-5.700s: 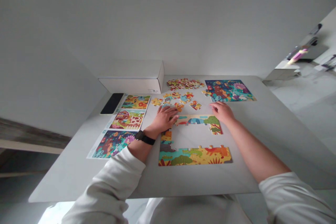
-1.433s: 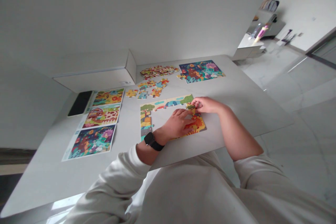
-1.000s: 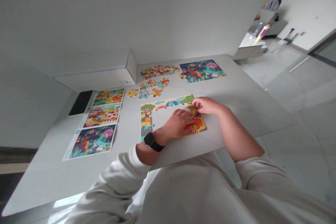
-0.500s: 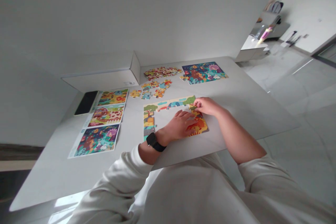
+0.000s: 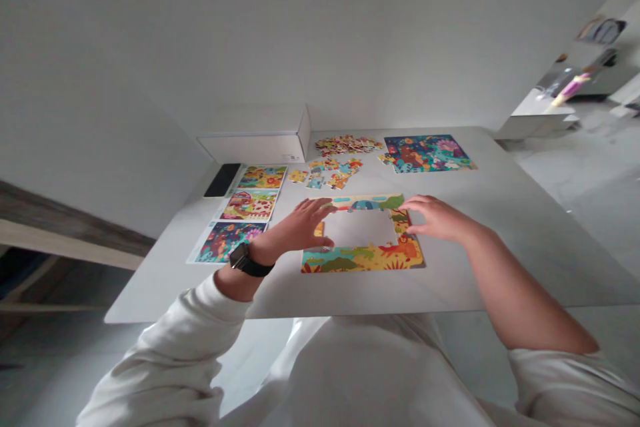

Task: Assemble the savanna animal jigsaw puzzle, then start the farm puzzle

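A jigsaw puzzle border (image 5: 345, 261) with animals and trees forms a closed-looking rectangle on the table, and bare tabletop shows inside it. My left hand (image 5: 295, 230), with a black watch on the wrist, lies over the left side of the border, thumb and fingers spread. On the opposite side, my right hand (image 5: 440, 217) is at the right edge, its thumb and fingers apart and the fingertips by the upper right corner. Neither hand holds a loose piece. Part of the border's left side is hidden under my left hand.
Behind the border lie several loose puzzle pieces (image 5: 340, 176) and a heap of pieces (image 5: 347, 145). A dark picture puzzle (image 5: 427, 153) lies at the back right. On the left are a picture sheet (image 5: 250, 205), a black phone (image 5: 223, 180) and a white box (image 5: 253, 147).
My left hand has moved from the border's lower right to its left side. My right hand has let go of the piece at the upper right and opened. The camera view has shifted.
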